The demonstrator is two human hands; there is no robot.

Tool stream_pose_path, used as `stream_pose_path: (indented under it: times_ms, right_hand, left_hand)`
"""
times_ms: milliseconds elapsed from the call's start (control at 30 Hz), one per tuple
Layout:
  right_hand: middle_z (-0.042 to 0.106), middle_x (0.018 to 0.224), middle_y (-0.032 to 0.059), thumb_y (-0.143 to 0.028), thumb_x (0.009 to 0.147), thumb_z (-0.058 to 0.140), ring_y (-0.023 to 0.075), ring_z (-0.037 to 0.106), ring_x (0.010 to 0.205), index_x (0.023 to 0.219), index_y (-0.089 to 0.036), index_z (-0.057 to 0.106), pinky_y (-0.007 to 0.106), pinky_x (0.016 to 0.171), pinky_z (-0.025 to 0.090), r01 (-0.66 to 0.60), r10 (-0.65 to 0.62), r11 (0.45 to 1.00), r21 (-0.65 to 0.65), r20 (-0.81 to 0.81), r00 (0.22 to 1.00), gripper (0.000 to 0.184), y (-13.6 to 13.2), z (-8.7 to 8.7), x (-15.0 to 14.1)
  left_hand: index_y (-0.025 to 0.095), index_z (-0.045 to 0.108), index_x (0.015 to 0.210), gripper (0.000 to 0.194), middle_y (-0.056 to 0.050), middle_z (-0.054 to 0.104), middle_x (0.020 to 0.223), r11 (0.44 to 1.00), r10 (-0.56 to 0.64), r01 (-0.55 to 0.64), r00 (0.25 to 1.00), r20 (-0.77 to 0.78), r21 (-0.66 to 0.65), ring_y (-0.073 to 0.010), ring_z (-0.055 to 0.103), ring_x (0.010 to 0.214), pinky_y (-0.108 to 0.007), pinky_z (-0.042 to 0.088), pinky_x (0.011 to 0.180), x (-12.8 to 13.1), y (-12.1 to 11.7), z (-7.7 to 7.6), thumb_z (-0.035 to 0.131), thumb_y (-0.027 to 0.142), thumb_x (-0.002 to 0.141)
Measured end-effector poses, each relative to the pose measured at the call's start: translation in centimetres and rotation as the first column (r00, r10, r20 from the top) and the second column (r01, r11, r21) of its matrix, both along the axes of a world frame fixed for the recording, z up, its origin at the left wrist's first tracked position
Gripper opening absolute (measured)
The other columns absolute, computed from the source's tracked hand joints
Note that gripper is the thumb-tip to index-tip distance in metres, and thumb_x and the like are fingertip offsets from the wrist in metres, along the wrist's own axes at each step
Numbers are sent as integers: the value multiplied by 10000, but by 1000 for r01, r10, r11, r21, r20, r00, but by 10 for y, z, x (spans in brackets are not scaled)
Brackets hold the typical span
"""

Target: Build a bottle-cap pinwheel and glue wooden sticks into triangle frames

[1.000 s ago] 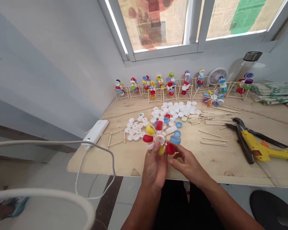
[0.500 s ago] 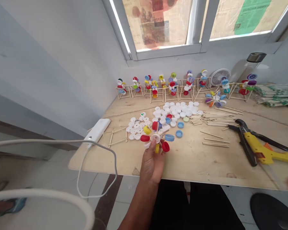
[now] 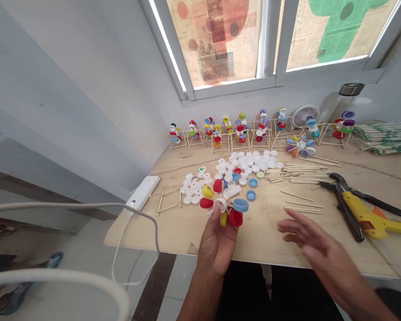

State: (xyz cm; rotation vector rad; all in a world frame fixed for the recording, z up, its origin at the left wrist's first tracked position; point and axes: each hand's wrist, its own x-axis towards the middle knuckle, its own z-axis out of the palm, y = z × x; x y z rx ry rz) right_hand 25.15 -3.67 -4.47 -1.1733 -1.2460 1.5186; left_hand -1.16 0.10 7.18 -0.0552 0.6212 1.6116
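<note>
Between the thumb and fingers of my left hand [image 3: 218, 245] is a bottle-cap wheel [image 3: 220, 204], with red, yellow, blue and white caps around a white hub on short sticks. It is held above the front half of the table. My right hand [image 3: 316, 247] hovers over the table's front right with its fingers apart and nothing in them, slightly blurred. Loose wooden sticks [image 3: 304, 203] lie just beyond it. White bottle caps [image 3: 243, 161] spread behind the wheel, with a few blue caps [image 3: 251, 195] nearer.
A yellow glue gun [image 3: 367, 214] and black-handled cutters [image 3: 345, 209] lie at the right. Several finished cap wheels on stick frames [image 3: 240, 133] line the back. At the left are a stick frame [image 3: 169, 203], a white power strip [image 3: 143, 192] and a looping cable [image 3: 155, 223].
My right hand has come in from the right edge to over the table's front. My left hand still holds the wheel, now a little nearer. The view has shifted slightly.
</note>
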Motion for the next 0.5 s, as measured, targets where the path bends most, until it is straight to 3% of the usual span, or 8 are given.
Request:
stream_pose_path:
  times_ms: [67, 100, 133, 200, 267, 333, 400, 500]
  right_hand:
    - [589, 1206, 98, -428, 804, 632, 235, 530, 1125, 1359, -304, 421, 396, 917, 440, -158, 164, 985, 61, -96, 982, 607, 29, 54, -64]
    - [592, 1192, 87, -434, 779, 661, 225, 531, 1114, 1360, -314, 410, 387, 915, 436, -224, 235, 971, 88, -146, 961, 644, 35, 71, -90]
    - [599, 1162, 79, -448, 753, 687, 216, 541, 1086, 1358, -310, 407, 373, 906, 435, -263, 283, 957, 125, -188, 941, 680, 37, 81, -111]
    - [630, 1016, 63, -485, 729, 699, 190, 588, 930, 1328, -269, 441, 332, 818, 461, -379, 398, 917, 124, -236, 886, 687, 31, 85, -135]
    - [610, 756, 16, -533, 773, 634, 135, 572, 668, 1205, -202, 549, 258, 625, 452, -511, 509, 858, 48, -204, 836, 551, 21, 78, -139]
    - [477, 537, -43, -564, 837, 531, 79, 442, 474, 1004, -153, 634, 199, 475, 335, -571, 565, 820, -40, -105, 818, 455, 14, 73, -129]
    - [363, 465, -69, -571, 876, 458, 56, 334, 423, 859, -145, 640, 191, 439, 241, -556, 557, 827, -81, -10, 830, 463, 11, 73, -109]
    - [368, 499, -57, -570, 887, 433, 54, 291, 436, 827, -166, 624, 201, 444, 219, -522, 528, 845, -111, 30, 849, 451, 6, 76, -66]
  left_hand:
    - [188, 683, 894, 98, -41, 720, 902, 999, -28, 28, 1000, 9, 25, -147, 669, 843, -293, 525, 856, 6, -6, 3, 619, 172, 821]
    - [191, 685, 885, 94, -39, 721, 894, 999, -38, 38, 999, 15, 35, -149, 669, 848, -293, 523, 864, 9, -9, 4, 627, 172, 813]
    - [193, 687, 871, 85, -37, 721, 884, 998, -48, 47, 999, 24, 41, -151, 670, 846, -294, 523, 863, 11, -11, 5, 633, 176, 807]
    - [194, 688, 846, 64, -38, 723, 874, 997, -67, 65, 997, 44, 43, -150, 672, 830, -297, 525, 858, 13, -13, 6, 643, 190, 801]
    - [193, 689, 845, 62, -41, 724, 889, 996, -73, 71, 996, 49, 46, -152, 672, 836, -302, 522, 863, 11, -11, 6, 653, 201, 795]
    - [193, 689, 872, 85, -42, 724, 913, 996, -62, 60, 998, 30, 59, -154, 669, 859, -303, 517, 872, 6, -6, 6, 657, 201, 794]
    - [190, 685, 906, 112, -43, 721, 931, 997, -43, 43, 999, -7, 69, -159, 665, 887, -304, 518, 866, -2, 2, 6, 653, 202, 799]
    - [171, 681, 910, 119, -43, 717, 929, 999, 4, -1, 997, -74, 44, -154, 663, 881, -289, 530, 825, -17, 11, 2, 661, 180, 794]
